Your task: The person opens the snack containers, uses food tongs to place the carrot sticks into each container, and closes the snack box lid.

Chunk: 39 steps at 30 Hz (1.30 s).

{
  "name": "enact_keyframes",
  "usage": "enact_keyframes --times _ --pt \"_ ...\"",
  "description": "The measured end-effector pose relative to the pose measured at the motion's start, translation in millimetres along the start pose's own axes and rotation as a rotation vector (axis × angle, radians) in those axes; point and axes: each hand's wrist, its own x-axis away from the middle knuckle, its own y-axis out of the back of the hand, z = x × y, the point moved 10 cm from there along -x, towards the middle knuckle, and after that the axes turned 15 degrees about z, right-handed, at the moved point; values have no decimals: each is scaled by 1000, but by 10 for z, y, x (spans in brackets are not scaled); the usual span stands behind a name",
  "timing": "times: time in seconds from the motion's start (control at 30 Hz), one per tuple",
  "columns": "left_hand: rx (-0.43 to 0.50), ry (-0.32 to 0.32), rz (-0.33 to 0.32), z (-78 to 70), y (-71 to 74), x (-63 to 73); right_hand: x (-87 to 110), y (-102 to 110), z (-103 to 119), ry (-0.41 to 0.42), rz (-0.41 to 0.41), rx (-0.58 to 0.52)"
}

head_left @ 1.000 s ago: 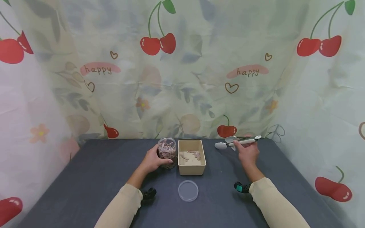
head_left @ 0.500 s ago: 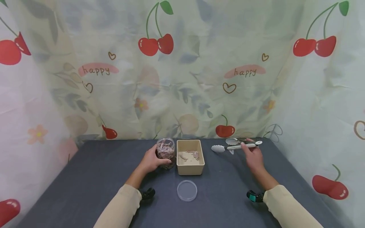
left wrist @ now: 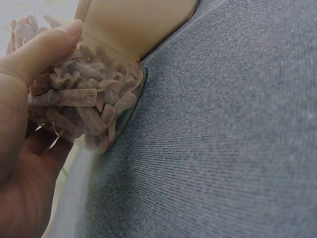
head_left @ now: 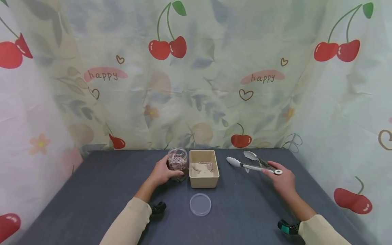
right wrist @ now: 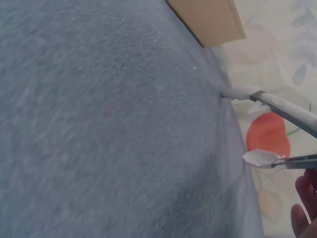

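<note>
In the head view my left hand (head_left: 161, 173) grips a clear jar (head_left: 177, 165) filled with greyish-pink dried strips. The jar stands uncapped on the table, thumb across its near side. Close up in the left wrist view, the short dried pieces (left wrist: 89, 101) show through the jar wall. My right hand (head_left: 283, 180) holds white-and-grey tongs (head_left: 252, 167) by their ring end, arms spread and tips pointing left. Two of its fingers (right wrist: 306, 193) show beside the tongs' lower arm in the right wrist view.
Right beside the jar stands a beige rectangular bin (head_left: 204, 182) with a few dried strips on its bottom. A round translucent lid (head_left: 200, 205) lies in front of it on the dark cloth-covered table (head_left: 239, 217). A printed curtain (head_left: 196, 78) hangs behind.
My right hand has moved right and toward me, along to the tongs' ring end. The tongs have turned, their arms now spread wider. The left hand and jar stay in place.
</note>
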Motion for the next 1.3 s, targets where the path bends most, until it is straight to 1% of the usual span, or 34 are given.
enact_keyframes --times 0.13,0.2,0.37,0.43,0.6,0.8,0.9,1.1,1.3 --pt "-5 -2 0 -2 5 3 54 -39 -25 13 74 6" --pt "-6 -4 0 2 5 4 77 -62 -36 22 110 33" --pt "4 -7 -3 16 7 9 127 -113 4 72 153 177" --pt "5 0 -2 22 6 13 139 -166 18 81 178 226" --pt "-3 20 4 27 -7 16 132 -333 24 65 250 308" --pt "-1 -3 -6 -13 -3 22 62 -403 94 74 246 371" --pt "6 -7 -3 0 -10 19 47 -459 74 66 260 390" --pt "19 -7 7 0 -9 19 57 -517 6 33 272 388" --pt "28 -5 5 -28 13 30 38 -541 8 25 282 388"
